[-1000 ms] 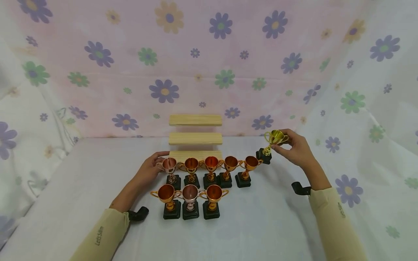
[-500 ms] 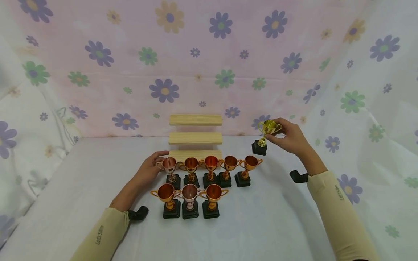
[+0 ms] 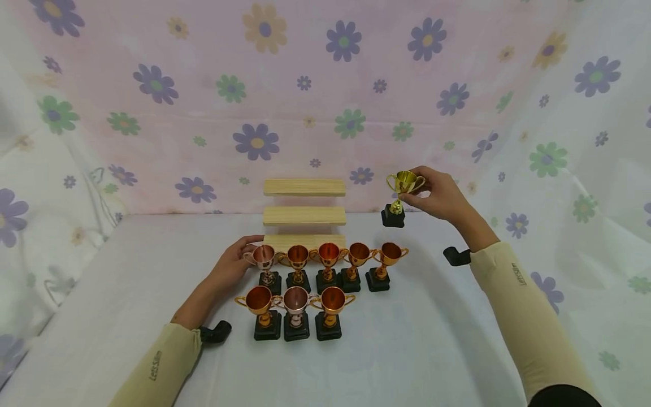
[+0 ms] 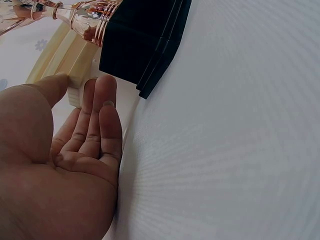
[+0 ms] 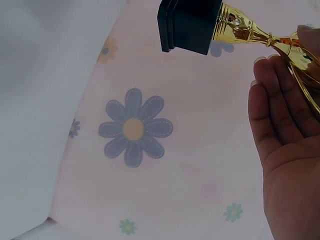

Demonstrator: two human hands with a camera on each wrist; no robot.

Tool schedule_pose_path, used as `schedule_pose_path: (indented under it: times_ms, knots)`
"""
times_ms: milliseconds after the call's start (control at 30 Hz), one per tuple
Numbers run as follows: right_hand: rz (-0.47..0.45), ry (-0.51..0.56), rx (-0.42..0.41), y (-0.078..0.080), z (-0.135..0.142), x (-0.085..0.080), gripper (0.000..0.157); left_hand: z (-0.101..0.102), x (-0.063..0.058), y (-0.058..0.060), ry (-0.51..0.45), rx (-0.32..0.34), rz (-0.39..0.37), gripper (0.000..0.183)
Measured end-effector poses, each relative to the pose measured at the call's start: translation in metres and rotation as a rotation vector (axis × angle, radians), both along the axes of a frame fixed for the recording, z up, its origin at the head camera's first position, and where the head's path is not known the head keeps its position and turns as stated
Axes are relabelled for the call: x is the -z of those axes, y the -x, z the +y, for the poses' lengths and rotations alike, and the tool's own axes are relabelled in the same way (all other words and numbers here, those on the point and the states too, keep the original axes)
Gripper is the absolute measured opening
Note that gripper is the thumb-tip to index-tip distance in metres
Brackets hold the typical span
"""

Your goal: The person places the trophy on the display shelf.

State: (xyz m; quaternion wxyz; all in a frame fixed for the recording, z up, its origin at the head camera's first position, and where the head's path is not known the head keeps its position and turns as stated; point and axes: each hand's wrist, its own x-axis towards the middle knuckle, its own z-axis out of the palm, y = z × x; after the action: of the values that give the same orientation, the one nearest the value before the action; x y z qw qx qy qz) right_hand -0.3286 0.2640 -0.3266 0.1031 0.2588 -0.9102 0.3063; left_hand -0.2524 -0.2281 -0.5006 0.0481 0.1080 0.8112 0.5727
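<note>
My right hand (image 3: 437, 195) grips a small gold trophy cup (image 3: 406, 182) by its bowl, thumb in front and fingers behind. The cup hangs nearly upright in the air right of the stand, its black base (image 5: 192, 25) pointing down. At the left end of the pale wooden stepped stand (image 3: 304, 215), my left hand (image 3: 234, 263) holds the lowest step, with the wood between thumb and fingers in the left wrist view. Just in front of that hand stands a rose-gold trophy (image 3: 264, 257), its black base (image 4: 142, 40) close above the fingers in the left wrist view.
A row of bronze-coloured trophies (image 3: 329, 254) stands right before the stand, partly covering its lowest step. A shorter row with a rose-gold trophy (image 3: 296, 301) in its middle stands nearer. A flowered cloth (image 3: 305, 102) hangs behind the white-covered table (image 3: 407, 350).
My right hand has lifted the gold trophy and carried it leftward, bringing it from a tilt to nearly upright. The left hand, the stand and the other trophies stay put.
</note>
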Motion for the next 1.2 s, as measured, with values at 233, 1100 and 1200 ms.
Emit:
schedule_pose_path:
  times_ms: [233, 1100, 1200]
  knots:
    - [-0.033, 0.033, -0.012, 0.005, -0.016, -0.010, 0.044, 0.002, 0.001, 0.001, 0.009, -0.007, 0.001, 0.057]
    - [-0.031, 0.006, -0.097, 0.020, -0.073, -0.047, 0.045, 0.001, 0.003, 0.003, 0.034, -0.017, 0.013, 0.057]
    - [-0.032, 0.014, -0.097, 0.021, -0.081, -0.049, 0.045, 0.000, 0.003, 0.002, 0.021, -0.011, 0.014, 0.057]
